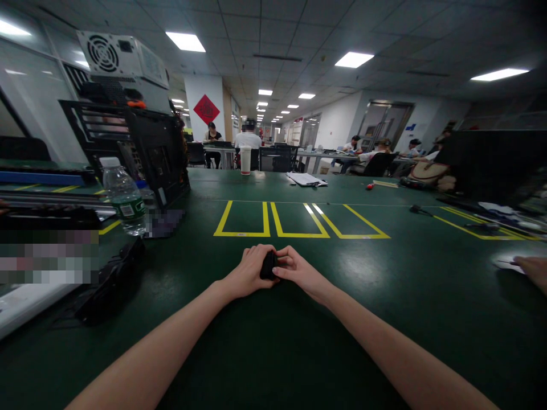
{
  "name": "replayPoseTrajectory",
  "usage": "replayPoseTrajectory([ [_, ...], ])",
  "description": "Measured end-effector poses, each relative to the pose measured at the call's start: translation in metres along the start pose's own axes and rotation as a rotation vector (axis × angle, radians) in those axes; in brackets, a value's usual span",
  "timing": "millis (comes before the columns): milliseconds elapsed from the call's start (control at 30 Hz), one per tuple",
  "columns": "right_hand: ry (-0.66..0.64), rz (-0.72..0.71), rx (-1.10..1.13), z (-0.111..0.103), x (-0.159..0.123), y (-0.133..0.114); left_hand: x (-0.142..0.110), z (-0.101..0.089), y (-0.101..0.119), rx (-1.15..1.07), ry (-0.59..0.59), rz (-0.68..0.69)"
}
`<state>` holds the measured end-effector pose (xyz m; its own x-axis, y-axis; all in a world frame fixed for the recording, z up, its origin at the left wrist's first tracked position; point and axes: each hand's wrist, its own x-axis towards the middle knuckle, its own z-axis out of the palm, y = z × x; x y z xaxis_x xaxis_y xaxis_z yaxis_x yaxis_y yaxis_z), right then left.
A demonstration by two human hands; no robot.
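A small black rounded object [268,266] is between my two hands, low over the green table. My left hand [251,269] is wrapped round its left side and top. My right hand [299,273] pinches its right side with thumb and fingers. Much of the object is covered by my fingers, so I cannot tell its kind. Beyond my hands, the yellow tape outlines [303,235] form three bays on the tabletop.
At left stand a clear water bottle [123,199] and a black computer case [158,154] with a power supply [123,57] on top. A white cup [245,160] and clipboard [306,179] sit farther back. Another person's hand [532,270] is at far right.
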<state>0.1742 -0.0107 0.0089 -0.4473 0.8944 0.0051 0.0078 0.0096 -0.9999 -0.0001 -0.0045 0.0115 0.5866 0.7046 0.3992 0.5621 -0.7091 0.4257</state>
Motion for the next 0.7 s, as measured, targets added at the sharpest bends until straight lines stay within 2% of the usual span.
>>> replayPoseTrajectory([
  [300,0.094,0.031,-0.009,0.003,0.004,0.006,-0.001,-0.001,0.002,0.000,0.007,-0.011],
  [600,-0.011,-0.004,-0.032,-0.001,-0.002,-0.004,0.000,-0.002,0.002,-0.004,0.006,-0.007],
  [700,0.006,0.005,-0.014,0.001,-0.002,-0.004,0.000,-0.001,0.001,-0.008,0.000,0.000],
])
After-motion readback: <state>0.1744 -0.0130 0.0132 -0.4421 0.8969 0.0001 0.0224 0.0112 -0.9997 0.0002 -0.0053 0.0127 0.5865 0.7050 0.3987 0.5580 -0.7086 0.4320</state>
